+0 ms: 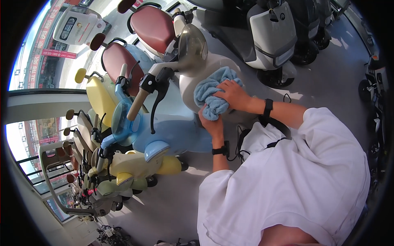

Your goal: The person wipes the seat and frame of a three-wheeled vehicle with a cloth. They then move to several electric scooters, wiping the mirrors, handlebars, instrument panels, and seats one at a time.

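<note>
A bunched light-blue cloth (213,92) lies against the rounded front of a cream scooter (191,86). My right hand (237,96) presses on the cloth with curled fingers, gripping its folds. Just below it, my left hand (211,125) holds the cloth's lower end, its fingertips partly hidden in the folds. Dark bands circle both wrists. Above the cloth are the scooter's smoky windscreen (193,45) and a handlebar with a tan grip (138,105) and black brake lever (160,105).
A light-blue scooter (172,131) stands close on the left, with a yellow one (139,166) and several more in a row beyond. Grey and black scooters (273,35) stand at the upper right. Dark cables (238,143) hang near my left wrist. Large windows line the far left.
</note>
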